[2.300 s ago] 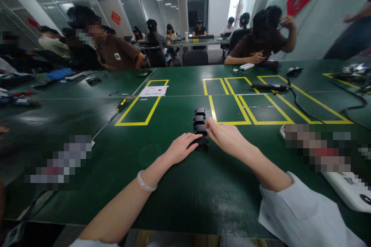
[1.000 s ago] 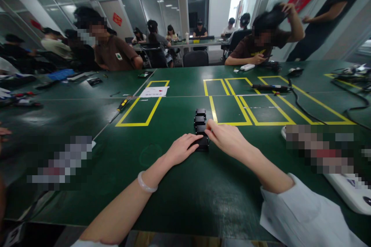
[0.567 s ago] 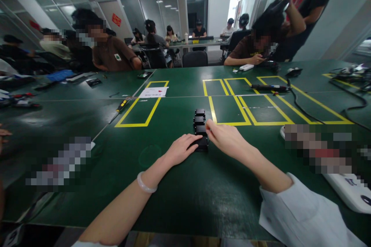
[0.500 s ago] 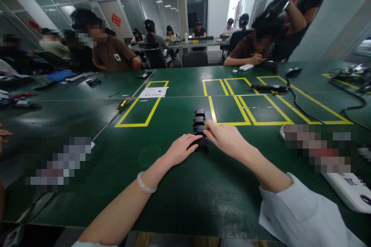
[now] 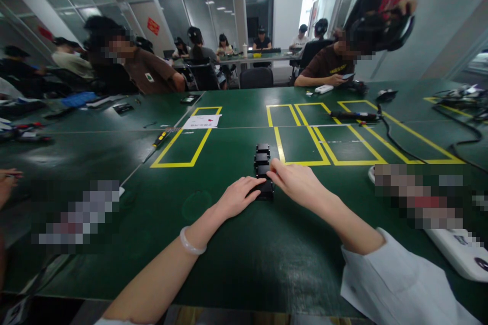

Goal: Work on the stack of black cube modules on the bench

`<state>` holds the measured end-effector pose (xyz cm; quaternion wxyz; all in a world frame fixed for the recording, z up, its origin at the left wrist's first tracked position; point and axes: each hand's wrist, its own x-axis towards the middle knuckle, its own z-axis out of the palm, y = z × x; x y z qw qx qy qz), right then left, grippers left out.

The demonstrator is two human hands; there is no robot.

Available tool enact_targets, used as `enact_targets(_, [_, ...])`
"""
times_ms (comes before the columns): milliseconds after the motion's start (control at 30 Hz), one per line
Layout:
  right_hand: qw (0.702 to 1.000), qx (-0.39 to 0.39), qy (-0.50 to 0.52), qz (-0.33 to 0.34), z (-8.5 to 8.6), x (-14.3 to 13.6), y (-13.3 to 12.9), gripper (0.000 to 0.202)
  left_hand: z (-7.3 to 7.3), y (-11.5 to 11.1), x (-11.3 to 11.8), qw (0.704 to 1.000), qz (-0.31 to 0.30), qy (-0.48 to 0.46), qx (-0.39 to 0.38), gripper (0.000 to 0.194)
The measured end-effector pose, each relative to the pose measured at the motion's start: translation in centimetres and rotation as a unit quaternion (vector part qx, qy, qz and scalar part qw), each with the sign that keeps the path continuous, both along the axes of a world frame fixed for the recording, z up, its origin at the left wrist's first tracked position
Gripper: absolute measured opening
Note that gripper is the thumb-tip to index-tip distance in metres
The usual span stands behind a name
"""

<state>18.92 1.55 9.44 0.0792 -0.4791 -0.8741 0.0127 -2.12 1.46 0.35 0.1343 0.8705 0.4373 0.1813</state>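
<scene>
Several black block-like parts stand in a row on the green table, running away from me. My left hand (image 5: 242, 195) steadies the nearest black block (image 5: 266, 191), its fingers reaching over the top and its thumb along the near side. My right hand (image 5: 293, 180) is closed, fingers curled into a pinch at the right side of the row, by the second block (image 5: 262, 171). Whatever those fingertips hold is hidden. Beyond them sit a third block (image 5: 261, 158) and the farthest block (image 5: 263, 148), untouched.
Yellow tape outlines (image 5: 305, 164) mark the green table (image 5: 244, 264). A white sheet (image 5: 202, 121) and a yellow-black screwdriver (image 5: 160, 138) lie left. Rightward are a black tool (image 5: 354, 116) with a cable and a white power strip (image 5: 453, 249). A co-worker's hand (image 5: 6, 183) shows far left.
My hands and the black blocks have hardly moved. The standing person at the back right has shifted, and the co-worker's hand at the left edge reaches slightly further in.
</scene>
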Motion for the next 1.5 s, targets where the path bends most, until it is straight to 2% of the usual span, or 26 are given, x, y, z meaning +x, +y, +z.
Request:
enact_targets(300, [1.000, 0.002, 0.017, 0.011, -0.05, 0.19, 0.01, 0.018, 0.19, -0.10, 0.08, 1.000, -0.001, 0.001, -0.008, 0.039])
enact_targets(467, [1.000, -0.004, -0.004, 0.002, 0.04, 0.08, 0.04, 0.024, 0.23, -0.13, 0.07, 1.000, 0.003, 0.005, -0.006, 0.038])
enact_targets(767, [1.000, -0.010, 0.004, 0.007, -0.05, 0.07, -0.02, 0.019, 0.37, -0.13, 0.14, 1.000, 0.001, 0.008, -0.007, 0.038])
enact_targets(1067, [1.000, -0.008, -0.024, -0.003, 0.07, 0.04, 0.08, 0.023, 0.05, -0.07, -0.03, 1.000, 0.006, 0.006, -0.010, 0.039])
enact_targets(1300, [1.000, -0.008, 0.008, 0.013, -0.10, 0.10, -0.02, 0.020, 0.29, -0.19, 0.04, 1.000, 0.006, 0.007, -0.012, 0.039])
enact_targets(1500, [1.000, -0.003, -0.009, 0.005, -0.14, -0.02, 0.00, 0.027, 0.18, -0.13, 0.03, 1.000, 0.007, 0.008, -0.007, 0.039])
